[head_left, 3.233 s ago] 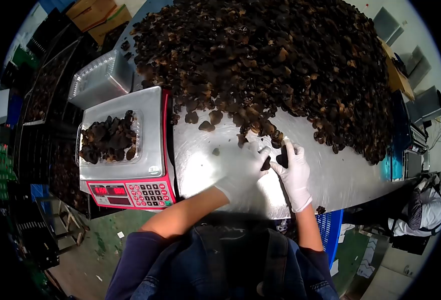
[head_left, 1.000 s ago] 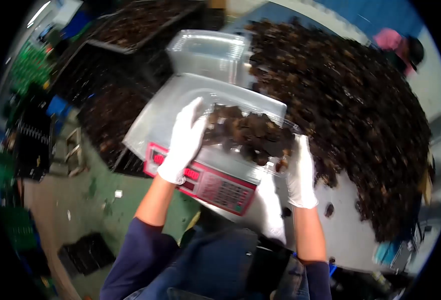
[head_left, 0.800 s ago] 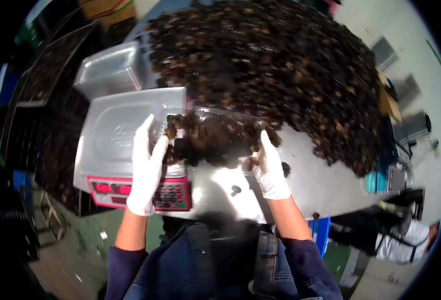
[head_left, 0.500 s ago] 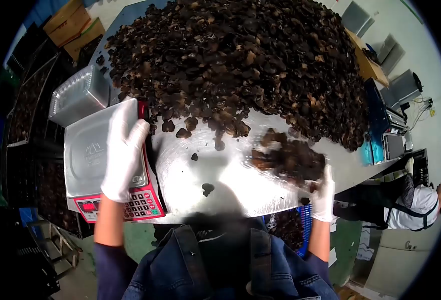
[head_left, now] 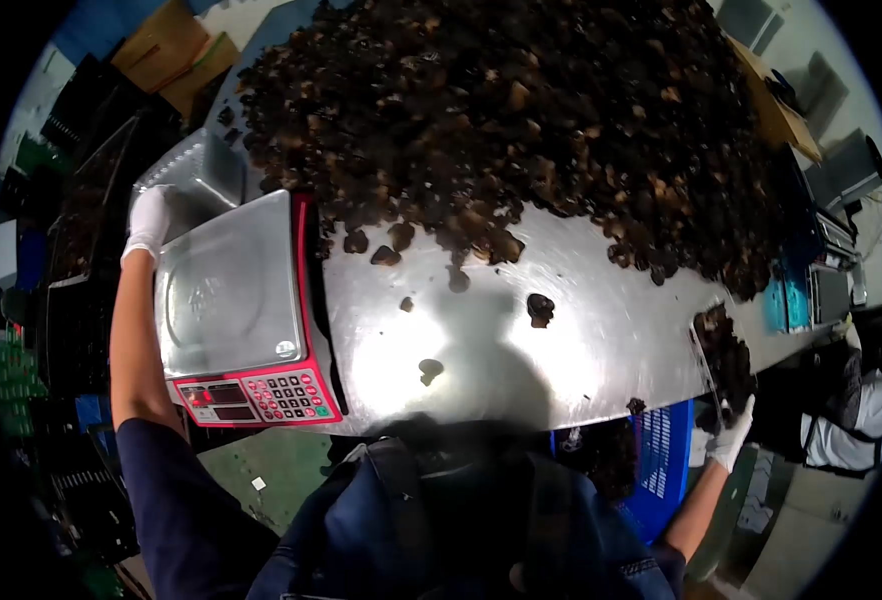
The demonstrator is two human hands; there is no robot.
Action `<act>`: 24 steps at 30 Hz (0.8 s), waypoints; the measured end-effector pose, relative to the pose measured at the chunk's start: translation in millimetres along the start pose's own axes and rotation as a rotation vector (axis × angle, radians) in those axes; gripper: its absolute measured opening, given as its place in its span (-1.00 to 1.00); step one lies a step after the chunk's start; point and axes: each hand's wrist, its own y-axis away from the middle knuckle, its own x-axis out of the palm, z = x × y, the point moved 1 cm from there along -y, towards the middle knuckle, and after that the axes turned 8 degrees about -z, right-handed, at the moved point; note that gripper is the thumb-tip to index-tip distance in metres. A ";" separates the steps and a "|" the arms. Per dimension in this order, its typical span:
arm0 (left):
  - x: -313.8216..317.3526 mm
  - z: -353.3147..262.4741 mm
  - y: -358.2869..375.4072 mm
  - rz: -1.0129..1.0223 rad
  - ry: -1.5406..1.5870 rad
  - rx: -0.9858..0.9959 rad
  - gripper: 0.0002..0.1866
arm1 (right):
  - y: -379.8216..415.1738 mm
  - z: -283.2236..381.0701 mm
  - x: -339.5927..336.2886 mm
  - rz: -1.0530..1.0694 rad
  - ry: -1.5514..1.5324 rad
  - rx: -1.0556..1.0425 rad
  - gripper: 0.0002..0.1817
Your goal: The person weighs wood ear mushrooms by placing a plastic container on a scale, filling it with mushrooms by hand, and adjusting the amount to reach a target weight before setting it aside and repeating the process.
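Observation:
My left hand (head_left: 149, 222), in a white glove, curls at the near left end of a stack of clear plastic trays (head_left: 209, 172); its fingertips are partly hidden. Beside it on the metal table (head_left: 481, 350) stands a red and silver digital scale (head_left: 231, 290), its pan bare. At the far right, my gloved right hand (head_left: 731, 438) grips the near end of a clear plastic tray (head_left: 703, 362) filled with dark brown, mushroom-like pieces (head_left: 726, 355). That tray is tilted at the table's right edge. A big heap of the same pieces (head_left: 521, 120) covers the table's back.
Under the front edge is a blue crate (head_left: 658, 470) with dark pieces in it. A few loose pieces (head_left: 540, 310) lie on the metal. Black crates (head_left: 91, 230) stand at the left, cardboard boxes (head_left: 161, 50) behind. A co-worker (head_left: 856, 420) is at the right.
My left hand has moved left from above the scale to the tray stack. My right hand has carried the filled tray rightward to the table's edge, and a loose piece now lies on the metal.

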 end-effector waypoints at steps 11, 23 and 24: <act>-23.9 -0.7 -29.3 0.062 0.093 0.181 -0.84 | 58.5 2.8 40.1 -0.672 0.676 -0.032 -0.68; -135.4 -128.9 109.7 -0.450 0.100 0.352 -0.72 | 116.0 47.8 122.4 0.314 1.478 0.084 -0.55; -141.6 -146.8 131.6 -0.421 0.123 0.351 -0.71 | 114.7 48.3 122.8 0.284 1.560 0.109 -0.54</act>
